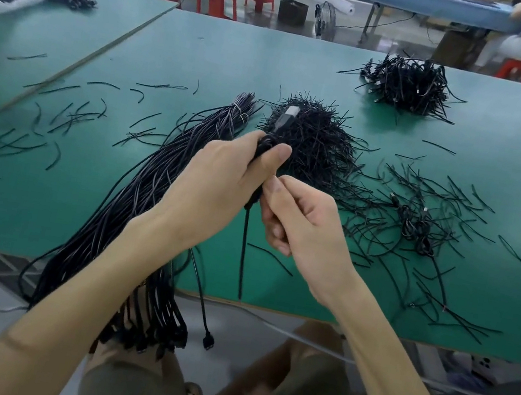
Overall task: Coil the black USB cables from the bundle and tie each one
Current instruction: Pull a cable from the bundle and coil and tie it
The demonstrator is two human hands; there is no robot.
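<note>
The black USB cable (259,169) being worked sits above the near centre of the green desk (468,157), gathered into a compact coil whose long axis runs near to far. Its silver-tipped USB plug (286,116) projects from the far end of the coil, and a single black tail (243,257) hangs from the near end down past the desk edge.

The left hand (220,180) is closed around the coil, thumb pressed along its right side, and carries its weight. The right hand (300,218) is just right of the coil, touching it, with thumb and forefinger pressed together at the coil's mid-length; whether they pinch a tie or the cable itself cannot be told. The coil therefore lies immediately left of the right hand, and the binding action appears to fall to that hand while the left hand holds the coil steady.

The long bundle of uncoiled black cables (133,202) lies left of the hands, running from the far centre of the desk diagonally to the near edge, where its connector ends hang over. A dense mound of short black twist ties (318,138) sits just beyond the hands, within reach of the right hand. Loose ties (422,219) are scattered to the right and left. A pile of finished coiled cables (408,84) lies far right, well apart from the hands.
</note>
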